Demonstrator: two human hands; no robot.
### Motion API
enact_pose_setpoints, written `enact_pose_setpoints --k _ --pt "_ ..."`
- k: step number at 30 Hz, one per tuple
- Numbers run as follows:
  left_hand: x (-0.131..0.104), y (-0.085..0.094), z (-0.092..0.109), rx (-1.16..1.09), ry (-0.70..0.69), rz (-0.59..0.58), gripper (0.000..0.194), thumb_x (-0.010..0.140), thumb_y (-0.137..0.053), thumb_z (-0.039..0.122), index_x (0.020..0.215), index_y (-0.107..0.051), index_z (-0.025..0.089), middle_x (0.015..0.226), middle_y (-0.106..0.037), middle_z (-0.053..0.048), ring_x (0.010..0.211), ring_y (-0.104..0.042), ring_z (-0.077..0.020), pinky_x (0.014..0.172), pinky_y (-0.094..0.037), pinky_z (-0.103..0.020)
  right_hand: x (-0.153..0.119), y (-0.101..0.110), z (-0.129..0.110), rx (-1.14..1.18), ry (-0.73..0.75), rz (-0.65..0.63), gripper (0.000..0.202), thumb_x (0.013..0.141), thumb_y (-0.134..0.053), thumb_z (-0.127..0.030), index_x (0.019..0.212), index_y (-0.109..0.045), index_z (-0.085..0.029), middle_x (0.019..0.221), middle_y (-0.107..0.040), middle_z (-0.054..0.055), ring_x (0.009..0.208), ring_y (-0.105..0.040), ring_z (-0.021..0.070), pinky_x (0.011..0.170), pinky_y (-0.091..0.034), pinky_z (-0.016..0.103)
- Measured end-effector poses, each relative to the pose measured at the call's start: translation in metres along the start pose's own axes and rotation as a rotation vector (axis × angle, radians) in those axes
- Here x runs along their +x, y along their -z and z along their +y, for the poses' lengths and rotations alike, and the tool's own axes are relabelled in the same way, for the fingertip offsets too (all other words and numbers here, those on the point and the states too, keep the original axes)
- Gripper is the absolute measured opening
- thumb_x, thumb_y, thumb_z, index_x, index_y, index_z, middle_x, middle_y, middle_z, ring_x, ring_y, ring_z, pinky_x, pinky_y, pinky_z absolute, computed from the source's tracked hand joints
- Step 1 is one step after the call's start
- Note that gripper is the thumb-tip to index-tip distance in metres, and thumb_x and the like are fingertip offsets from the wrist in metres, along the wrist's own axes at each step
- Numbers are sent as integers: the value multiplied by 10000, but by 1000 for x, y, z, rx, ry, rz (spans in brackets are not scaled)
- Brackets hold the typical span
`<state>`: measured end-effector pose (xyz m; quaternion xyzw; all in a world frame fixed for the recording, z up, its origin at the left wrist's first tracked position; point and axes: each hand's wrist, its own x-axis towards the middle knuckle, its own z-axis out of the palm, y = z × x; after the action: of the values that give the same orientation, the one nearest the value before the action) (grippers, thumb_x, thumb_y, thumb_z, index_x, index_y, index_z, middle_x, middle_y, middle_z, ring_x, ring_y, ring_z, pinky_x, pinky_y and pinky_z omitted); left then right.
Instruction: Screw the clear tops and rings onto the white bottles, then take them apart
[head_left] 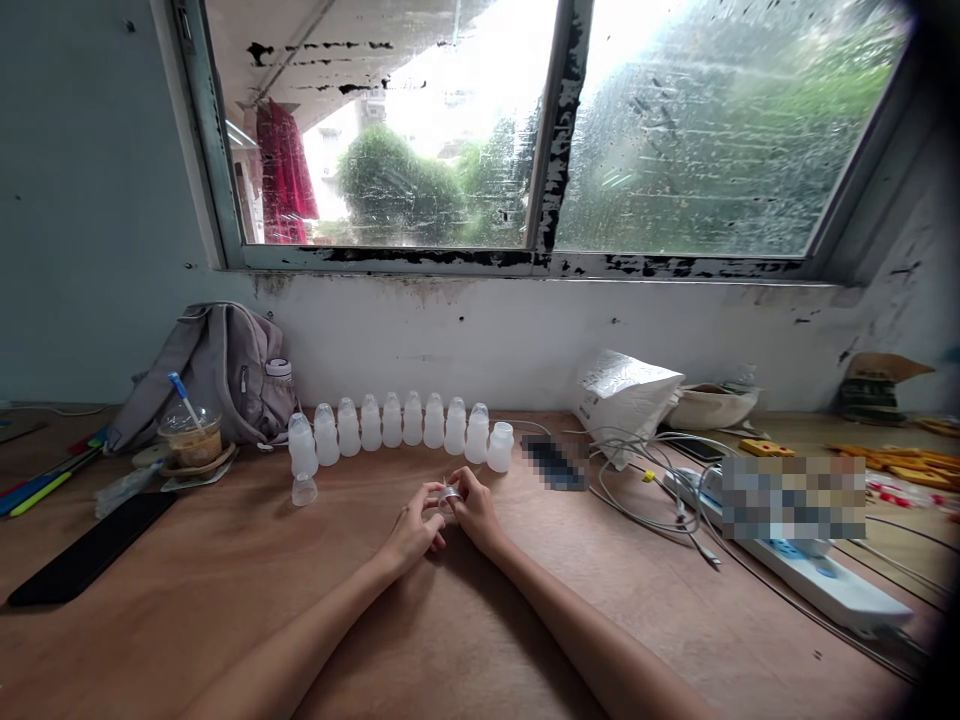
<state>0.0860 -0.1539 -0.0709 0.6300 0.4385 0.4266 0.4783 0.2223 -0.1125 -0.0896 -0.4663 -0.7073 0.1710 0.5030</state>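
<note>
Between my two hands, above the table, is a small whitish bottle ring [450, 494]. My right hand [478, 515] pinches it from the right with thumb and fingers. On its other side, the curled fingers of my left hand [414, 524] close on it; part of the ring is hidden by them. Behind my hands stands a curved row of several frosted baby bottles [370, 424] with clear domed covers. The rightmost bottle [500, 448] stands upright with a bare neck and no cover. A loose clear cover [304, 490] sits in front of the leftmost bottle [302, 446].
At left are a grey backpack [232, 370], an iced-drink cup [190, 440] and a black flat pad [94, 550]. Coiled cables [637, 500], a white power strip [817, 575] and a silvery bag [626, 395] lie at right. A wall and window stand behind.
</note>
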Motion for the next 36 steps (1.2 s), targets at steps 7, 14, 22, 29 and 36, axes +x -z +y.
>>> enact_pose_setpoints --k 7,14,22,29,36 --pt "9 1 -3 -223 74 133 427 739 -528 431 1065 -373 202 806 -600 -34 430 -544 -77 380 -391 -166 -1 4 -6 142 16 -12 109 669 -471 -149 768 -482 -193 622 -510 -28 546 -462 115 516 -374 216" --pt "9 10 -5 -258 79 -9 367 700 -587 448 905 -581 143 741 -588 -29 530 -536 -82 464 -424 -178 0 6 -7 86 68 -87 175 647 -513 -140 815 -506 -188 678 -549 -14 586 -492 118 546 -407 224" --pt "15 13 -12 -277 68 132 373 673 -595 475 842 -570 144 707 -573 -22 541 -530 -97 443 -420 -186 9 17 4 -12 131 -77 175 675 -588 -265 827 -560 -182 811 -592 34 722 -538 159 647 -447 275" --pt "25 34 -18 -326 118 345 419 664 -588 506 871 -518 148 817 -536 -37 545 -531 -77 446 -430 -183 29 46 50 -69 -99 392 351 705 -517 -341 987 -467 -139 1001 -513 135 792 -528 206 680 -445 352" --pt "24 36 -17 -376 145 398 363 671 -591 436 895 -516 160 881 -552 -56 564 -548 -80 457 -446 -190 44 47 88 -33 -242 393 524 545 -636 -341 980 -412 -155 1016 -512 138 914 -527 248 711 -439 334"
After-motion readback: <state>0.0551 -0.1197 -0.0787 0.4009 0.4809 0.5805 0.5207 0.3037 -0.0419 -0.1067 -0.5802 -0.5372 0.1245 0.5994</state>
